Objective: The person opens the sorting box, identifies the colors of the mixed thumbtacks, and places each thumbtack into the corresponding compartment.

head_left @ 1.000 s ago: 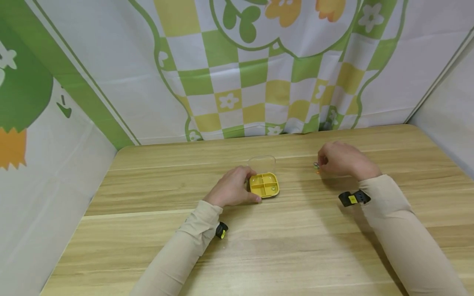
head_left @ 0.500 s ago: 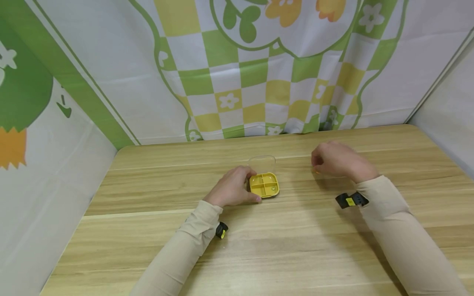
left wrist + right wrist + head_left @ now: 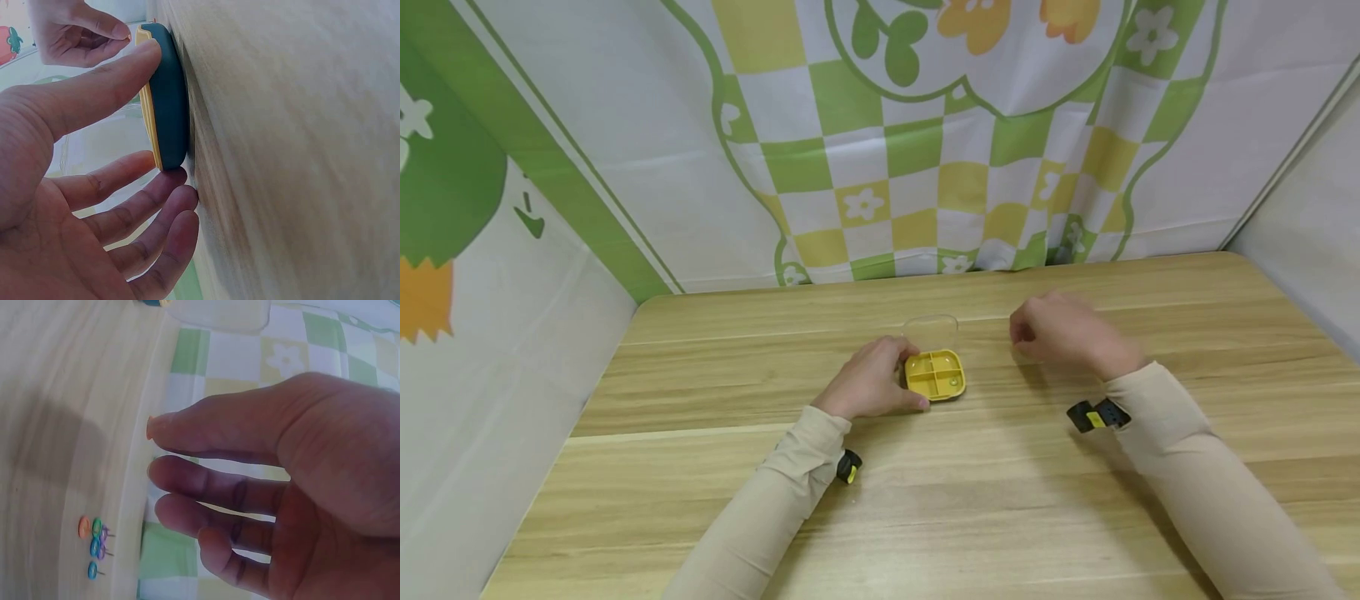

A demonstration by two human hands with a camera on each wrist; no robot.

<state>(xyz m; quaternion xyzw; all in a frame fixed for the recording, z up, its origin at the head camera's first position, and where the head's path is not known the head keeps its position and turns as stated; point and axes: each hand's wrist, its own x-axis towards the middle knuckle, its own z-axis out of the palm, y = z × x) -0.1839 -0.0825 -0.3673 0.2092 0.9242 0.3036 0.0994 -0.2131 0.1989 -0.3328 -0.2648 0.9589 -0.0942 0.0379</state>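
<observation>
My left hand (image 3: 872, 379) grips a small yellow case (image 3: 934, 375) by its left side, thumb at the front and fingers behind. The left wrist view shows the case's dark teal base (image 3: 170, 100) on the table. Four-part dividers split the case, and a tiny greenish item (image 3: 954, 382) lies in its near right compartment. Its clear lid (image 3: 931, 332) stands open at the back. To the right, my right hand (image 3: 1063, 333) is raised above the table, pinching an orange thumbtack (image 3: 150, 427) between thumb and forefinger.
Several coloured thumbtacks (image 3: 95, 547) lie on the wooden table (image 3: 880, 517) in the right wrist view; in the head view the right hand hides them. A patterned curtain (image 3: 910, 167) hangs behind the table's far edge.
My right hand has moved left from the thumbtacks toward the case, carrying the orange thumbtack. The left hand and the case have stayed in place.
</observation>
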